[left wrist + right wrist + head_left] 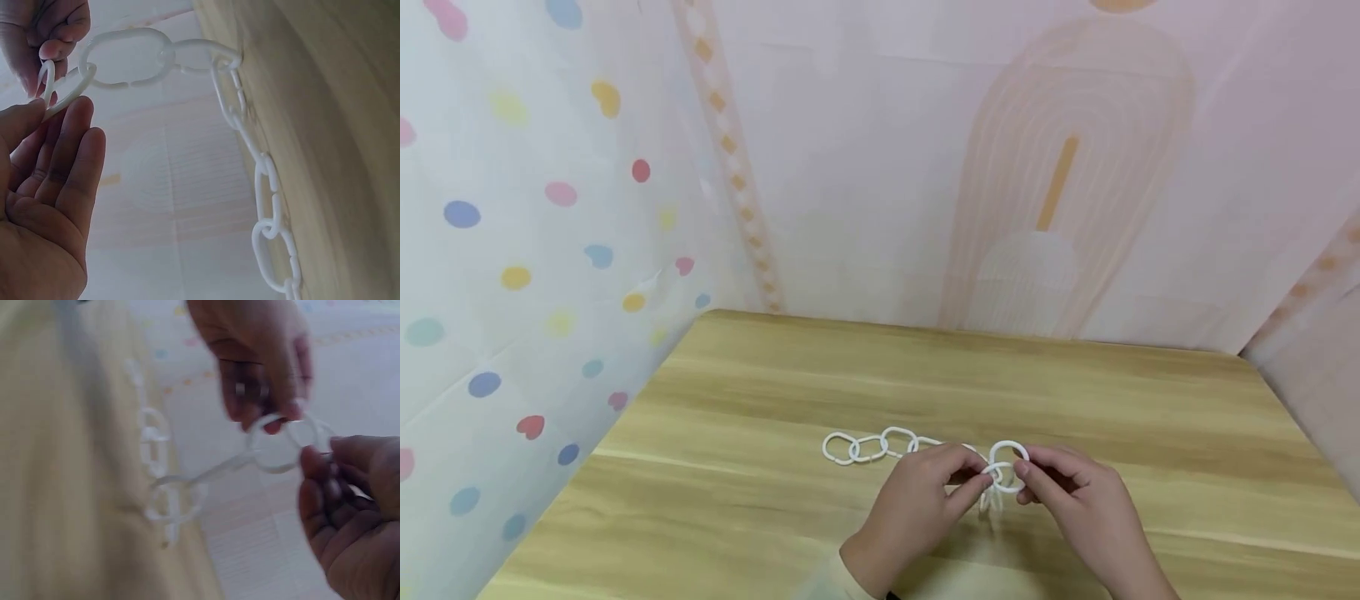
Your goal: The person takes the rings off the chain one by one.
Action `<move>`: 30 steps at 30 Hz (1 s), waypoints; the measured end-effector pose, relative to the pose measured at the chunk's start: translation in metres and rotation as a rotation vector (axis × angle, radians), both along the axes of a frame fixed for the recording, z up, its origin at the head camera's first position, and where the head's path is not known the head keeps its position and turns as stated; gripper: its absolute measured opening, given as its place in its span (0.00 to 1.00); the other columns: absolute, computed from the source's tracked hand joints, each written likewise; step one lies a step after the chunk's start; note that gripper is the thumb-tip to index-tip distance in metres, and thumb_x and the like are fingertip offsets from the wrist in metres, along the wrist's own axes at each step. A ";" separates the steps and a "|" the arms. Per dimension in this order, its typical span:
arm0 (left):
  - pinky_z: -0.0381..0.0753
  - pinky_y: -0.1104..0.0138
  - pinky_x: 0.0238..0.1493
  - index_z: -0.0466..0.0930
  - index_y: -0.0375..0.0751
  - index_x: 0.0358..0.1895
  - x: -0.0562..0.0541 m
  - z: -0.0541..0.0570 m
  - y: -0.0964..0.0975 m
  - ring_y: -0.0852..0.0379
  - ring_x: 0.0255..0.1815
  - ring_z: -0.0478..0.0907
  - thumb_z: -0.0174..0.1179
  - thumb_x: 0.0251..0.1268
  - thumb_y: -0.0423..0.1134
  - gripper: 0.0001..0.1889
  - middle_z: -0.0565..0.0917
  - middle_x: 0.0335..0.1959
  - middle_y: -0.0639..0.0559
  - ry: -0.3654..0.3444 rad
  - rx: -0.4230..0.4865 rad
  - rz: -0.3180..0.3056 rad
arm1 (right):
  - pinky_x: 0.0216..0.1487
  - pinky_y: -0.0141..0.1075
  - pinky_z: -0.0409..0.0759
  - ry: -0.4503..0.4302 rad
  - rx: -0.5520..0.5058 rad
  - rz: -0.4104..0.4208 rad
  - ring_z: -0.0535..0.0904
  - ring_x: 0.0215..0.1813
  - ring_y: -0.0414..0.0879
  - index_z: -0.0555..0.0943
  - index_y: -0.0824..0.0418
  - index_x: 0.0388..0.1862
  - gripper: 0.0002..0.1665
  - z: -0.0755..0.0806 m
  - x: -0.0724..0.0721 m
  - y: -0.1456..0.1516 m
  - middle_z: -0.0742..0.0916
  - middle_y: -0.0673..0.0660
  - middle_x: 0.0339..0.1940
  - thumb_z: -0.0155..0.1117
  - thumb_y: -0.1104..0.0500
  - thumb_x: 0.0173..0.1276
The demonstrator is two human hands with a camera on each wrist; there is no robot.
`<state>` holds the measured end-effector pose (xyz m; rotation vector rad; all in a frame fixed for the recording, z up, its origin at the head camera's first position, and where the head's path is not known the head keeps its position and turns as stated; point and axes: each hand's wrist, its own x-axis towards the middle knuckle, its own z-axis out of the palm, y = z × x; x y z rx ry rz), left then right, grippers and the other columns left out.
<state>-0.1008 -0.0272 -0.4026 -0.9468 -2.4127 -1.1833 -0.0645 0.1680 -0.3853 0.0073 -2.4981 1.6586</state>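
A white chain of oval links runs along the wooden table and rises to the hands. My left hand pinches a link near its raised end between thumb and fingers. Opposite it, my right hand grips another white link between thumb and forefinger. The two held links overlap, crossing each other between the fingertips. From the left wrist view, the chain hangs from the fingers to the tabletop, and some links have a small slit in one side. Motion blurs the right wrist view.
The wooden table spreads around the hands and meets a pale patterned curtain at its back edge. To the left hangs a white sheet with colored dots.
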 end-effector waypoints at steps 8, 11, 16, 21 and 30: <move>0.79 0.77 0.43 0.85 0.45 0.37 -0.011 0.014 0.001 0.69 0.37 0.83 0.65 0.69 0.39 0.03 0.87 0.34 0.59 0.030 -0.053 -0.026 | 0.32 0.33 0.80 0.064 0.027 -0.020 0.85 0.33 0.41 0.89 0.51 0.45 0.07 0.007 -0.005 0.000 0.88 0.49 0.38 0.67 0.55 0.71; 0.78 0.79 0.42 0.85 0.44 0.37 -0.018 0.027 0.004 0.70 0.37 0.82 0.65 0.69 0.39 0.03 0.87 0.34 0.59 0.037 -0.093 -0.051 | 0.33 0.33 0.81 0.124 0.036 -0.053 0.86 0.32 0.41 0.89 0.54 0.46 0.09 0.010 -0.008 0.001 0.89 0.50 0.41 0.66 0.56 0.72; 0.78 0.78 0.39 0.84 0.45 0.36 -0.022 0.043 0.004 0.73 0.34 0.79 0.67 0.67 0.39 0.03 0.86 0.33 0.59 -0.007 -0.079 -0.095 | 0.36 0.34 0.85 0.180 -0.010 -0.062 0.86 0.31 0.44 0.88 0.58 0.46 0.09 0.016 -0.008 0.000 0.88 0.53 0.41 0.65 0.61 0.72; 0.80 0.75 0.38 0.84 0.44 0.35 -0.018 0.044 -0.002 0.74 0.32 0.77 0.68 0.65 0.36 0.03 0.85 0.31 0.58 -0.030 -0.031 -0.109 | 0.37 0.35 0.85 0.167 -0.047 -0.044 0.85 0.30 0.45 0.88 0.59 0.48 0.09 0.018 -0.005 -0.006 0.88 0.53 0.42 0.63 0.61 0.73; 0.79 0.78 0.41 0.86 0.41 0.38 -0.018 0.051 0.003 0.73 0.33 0.78 0.67 0.67 0.37 0.03 0.87 0.33 0.56 -0.061 0.047 -0.177 | 0.37 0.35 0.85 0.153 -0.034 -0.055 0.85 0.30 0.45 0.88 0.58 0.49 0.10 0.026 -0.005 0.005 0.89 0.49 0.39 0.63 0.60 0.74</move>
